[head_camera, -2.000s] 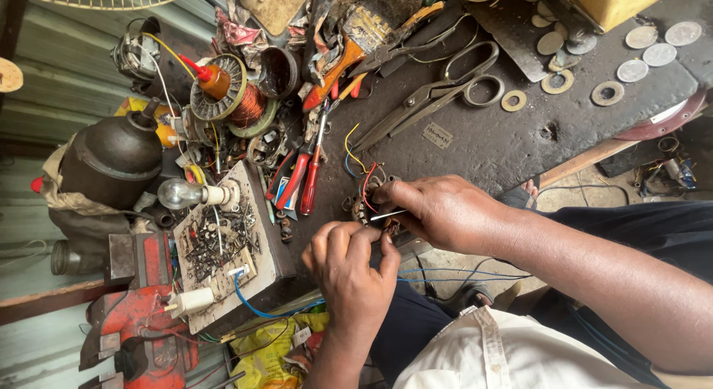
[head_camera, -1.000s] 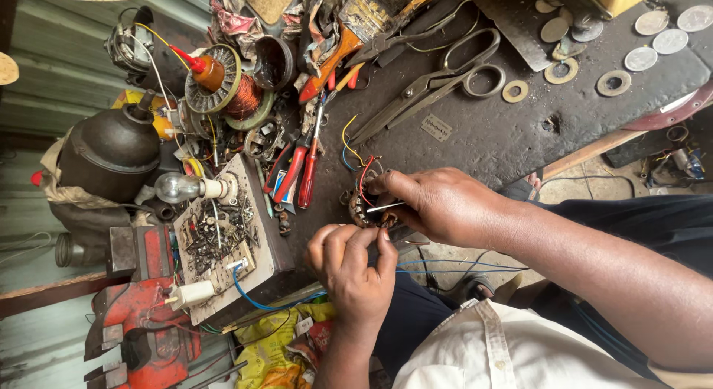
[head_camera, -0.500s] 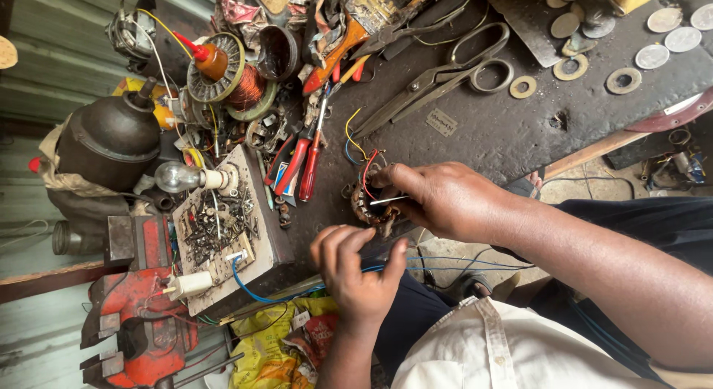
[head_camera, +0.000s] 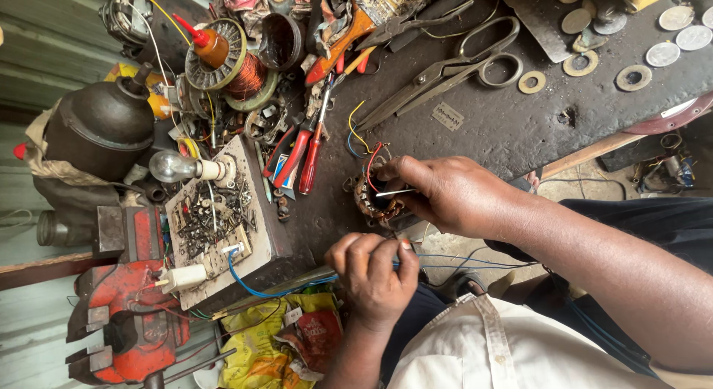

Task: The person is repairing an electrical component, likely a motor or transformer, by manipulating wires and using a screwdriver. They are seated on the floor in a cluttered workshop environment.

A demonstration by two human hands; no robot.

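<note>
The right hand (head_camera: 445,192) is closed round a small copper-wound motor coil (head_camera: 371,199) at the near edge of the dark workbench (head_camera: 520,129), pinching a pale thin wire (head_camera: 395,193); the left hand (head_camera: 371,274), just off that edge, has its fingers curled, pinching something too small to tell; red-handled pliers (head_camera: 301,159) lie beside the coil.

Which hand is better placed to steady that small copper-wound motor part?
Probably the right. The right hand already grips the wound motor part on the bench; the left hand sits apart at the edge, seemingly pinching a blue wire.
</note>
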